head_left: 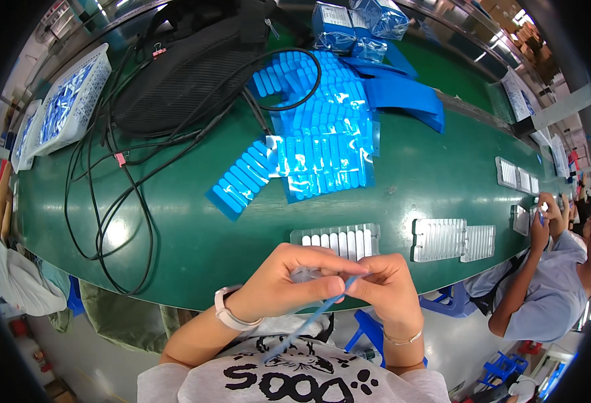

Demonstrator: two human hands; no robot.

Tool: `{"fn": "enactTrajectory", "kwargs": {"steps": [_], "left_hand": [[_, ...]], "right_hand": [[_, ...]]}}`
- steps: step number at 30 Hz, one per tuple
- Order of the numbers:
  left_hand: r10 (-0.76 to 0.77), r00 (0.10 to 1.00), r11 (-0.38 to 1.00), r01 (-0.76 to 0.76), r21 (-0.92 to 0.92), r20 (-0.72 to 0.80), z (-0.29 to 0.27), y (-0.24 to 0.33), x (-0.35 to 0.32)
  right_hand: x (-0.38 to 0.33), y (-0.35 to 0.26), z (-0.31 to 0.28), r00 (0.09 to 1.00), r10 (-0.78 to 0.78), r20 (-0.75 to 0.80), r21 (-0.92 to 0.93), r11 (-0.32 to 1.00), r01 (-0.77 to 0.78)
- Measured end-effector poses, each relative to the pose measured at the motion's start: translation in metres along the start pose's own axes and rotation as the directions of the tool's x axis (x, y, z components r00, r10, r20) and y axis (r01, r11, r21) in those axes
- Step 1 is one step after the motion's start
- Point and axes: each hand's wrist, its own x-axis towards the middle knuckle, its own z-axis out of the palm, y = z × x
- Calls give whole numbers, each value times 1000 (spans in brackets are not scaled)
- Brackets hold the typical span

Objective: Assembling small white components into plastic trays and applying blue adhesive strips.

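Note:
My left hand [301, 279] and my right hand [388, 285] meet fingertip to fingertip above the near edge of the table. Between them they pinch a thin blue strip [303, 325], which hangs down toward my shirt and looks blurred. Just beyond my fingers lies a clear slotted tray [297, 237] with several white strips [342, 242] in its slots; my hands hide its near side. Farther off, overlapping sheets of blue adhesive strips [322, 151] are spread out, and a separate sheet [240, 180] lies at an angle to their left.
Two clear slotted trays [439, 240] lie to the right. A black bag [174, 80] and looped black cables [149, 225] occupy the left. White baskets [74, 101] stand at far left, blue packages [336, 30] at the back. A co-worker [544, 289] sits at right, handling something small.

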Motion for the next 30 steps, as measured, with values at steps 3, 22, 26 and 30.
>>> {"fn": "enactTrajectory", "kwargs": {"steps": [3,22,26,30], "left_hand": [[-96,992,995,96,-7,-83,3,-6,-2],[328,933,876,-240,418,-150,-5,-15,6],[362,922,813,-240,531,-139,-1,-12,5],[368,926,795,-268,544,-82,1,-11,4]], "right_hand": [[0,3,-2,996,-73,-42,-104,992,68],[7,9,7,872,-455,-179,-131,890,438],[8,3,-1,893,-434,-117,-224,888,403],[5,6,-10,852,-522,-31,-310,816,489]]}}
